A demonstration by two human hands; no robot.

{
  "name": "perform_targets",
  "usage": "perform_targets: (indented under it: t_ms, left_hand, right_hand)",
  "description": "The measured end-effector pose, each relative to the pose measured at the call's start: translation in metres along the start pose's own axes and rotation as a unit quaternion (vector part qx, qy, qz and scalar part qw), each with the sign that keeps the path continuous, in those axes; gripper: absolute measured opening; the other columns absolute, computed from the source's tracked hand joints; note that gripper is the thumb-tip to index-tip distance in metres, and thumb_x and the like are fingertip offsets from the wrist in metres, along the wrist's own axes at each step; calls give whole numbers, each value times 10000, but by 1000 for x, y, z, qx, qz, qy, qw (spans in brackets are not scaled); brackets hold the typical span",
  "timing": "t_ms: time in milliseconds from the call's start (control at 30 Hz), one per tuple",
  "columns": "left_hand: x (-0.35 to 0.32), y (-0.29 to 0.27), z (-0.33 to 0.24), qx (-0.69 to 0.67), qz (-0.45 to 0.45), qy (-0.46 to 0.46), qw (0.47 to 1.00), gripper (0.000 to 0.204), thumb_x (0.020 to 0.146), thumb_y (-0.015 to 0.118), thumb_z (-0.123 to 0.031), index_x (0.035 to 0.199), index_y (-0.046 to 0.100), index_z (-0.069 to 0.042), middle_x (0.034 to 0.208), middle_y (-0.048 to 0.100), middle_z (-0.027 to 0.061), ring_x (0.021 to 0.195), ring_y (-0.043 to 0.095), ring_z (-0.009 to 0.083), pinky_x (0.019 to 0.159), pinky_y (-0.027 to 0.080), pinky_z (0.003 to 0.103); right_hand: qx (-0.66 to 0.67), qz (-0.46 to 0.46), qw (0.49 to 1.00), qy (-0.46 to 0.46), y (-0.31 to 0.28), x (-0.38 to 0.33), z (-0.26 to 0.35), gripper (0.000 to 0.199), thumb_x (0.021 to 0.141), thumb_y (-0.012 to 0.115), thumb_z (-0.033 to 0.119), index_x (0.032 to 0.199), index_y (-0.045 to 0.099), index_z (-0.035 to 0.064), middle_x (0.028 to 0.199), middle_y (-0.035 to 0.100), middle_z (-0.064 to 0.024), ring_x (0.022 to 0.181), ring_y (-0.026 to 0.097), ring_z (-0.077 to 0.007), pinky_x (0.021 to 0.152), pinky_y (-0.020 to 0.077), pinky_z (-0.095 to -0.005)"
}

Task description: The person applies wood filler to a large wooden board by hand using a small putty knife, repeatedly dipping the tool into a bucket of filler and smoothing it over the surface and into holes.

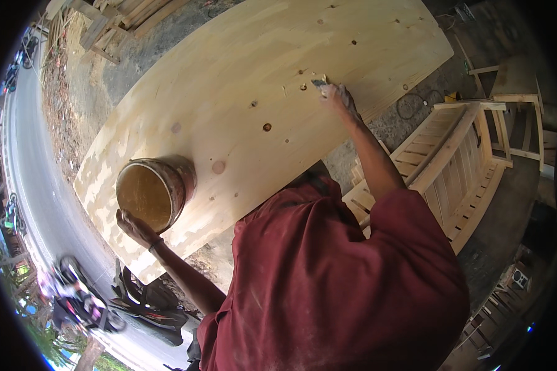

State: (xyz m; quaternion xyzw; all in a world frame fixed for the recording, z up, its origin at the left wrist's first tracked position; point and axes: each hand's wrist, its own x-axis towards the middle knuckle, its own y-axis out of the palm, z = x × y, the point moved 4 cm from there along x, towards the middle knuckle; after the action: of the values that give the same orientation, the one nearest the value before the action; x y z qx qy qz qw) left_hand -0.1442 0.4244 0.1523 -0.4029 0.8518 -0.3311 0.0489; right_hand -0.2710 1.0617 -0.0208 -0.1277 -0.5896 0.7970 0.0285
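Left hand (136, 227) gripping tub (153, 191) rim, right hand (337, 98) pinching scraper (319, 82) on board (241, 105)

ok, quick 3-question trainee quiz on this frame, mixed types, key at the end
1. True or false: the left hand grips the rim of the bucket.
2. The right hand presses a small tool against: A) the wood panel B) the slatted frame C) the ground.
3. Fill in: the bucket stands on the ____.

Key: 1 true; 2 A; 3 panel.
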Motion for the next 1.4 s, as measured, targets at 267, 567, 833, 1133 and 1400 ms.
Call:
perform_targets:
  t_ms: [267, 567, 833, 1133, 1400]
  left_hand:
    - [-1, -3, -7, 116, 12, -17, 993, 583, 964, 459, -459, 1231, 556, 50, 1184, 592, 231, 1069, 574, 341, 933, 430, 428]
    - [4, -5, -1, 163, -11, -37, 986, 579, 939, 473, -485, 1160, 613, 31, 1099, 634, 242, 987, 613, 363, 864, 460, 448]
    - [8, -8, 13, 190, -24, -34, 981, 596, 936, 464, -495, 1137, 616, 46, 1062, 644, 261, 971, 615, 376, 850, 462, 454]
    - [3, -8, 6, 177, -21, -59, 982, 620, 924, 452, -519, 1131, 625, 39, 1054, 645, 268, 955, 622, 410, 843, 462, 490]
    - [5, -7, 2, 200, -20, -75, 977, 604, 941, 424, -496, 1140, 628, 36, 1107, 633, 273, 1001, 608, 411, 873, 450, 484]
  right_hand:
    - [-3, -40, 999, 34, -31, -26, -36, 290, 798, 670, 272, 1027, 673, 94, 906, 654, -245, 856, 663, -400, 743, 560, -450]
    - [14, -10, 999, 33, -57, -34, -46, 250, 814, 634, 267, 975, 676, 80, 889, 655, -258, 843, 664, -396, 713, 566, -447]
    - [23, 49, 998, 17, -25, -23, -22, 276, 831, 620, 293, 920, 641, 33, 891, 672, -225, 898, 666, -366, 769, 553, -449]
    - [55, 59, 997, 11, -55, -22, -17, 305, 828, 632, 291, 940, 664, 9, 885, 680, -241, 830, 686, -374, 741, 565, -443]
    - [92, 4, 995, 25, -57, -34, -54, 291, 822, 628, 272, 969, 673, 25, 890, 672, -255, 810, 669, -409, 713, 558, -459]
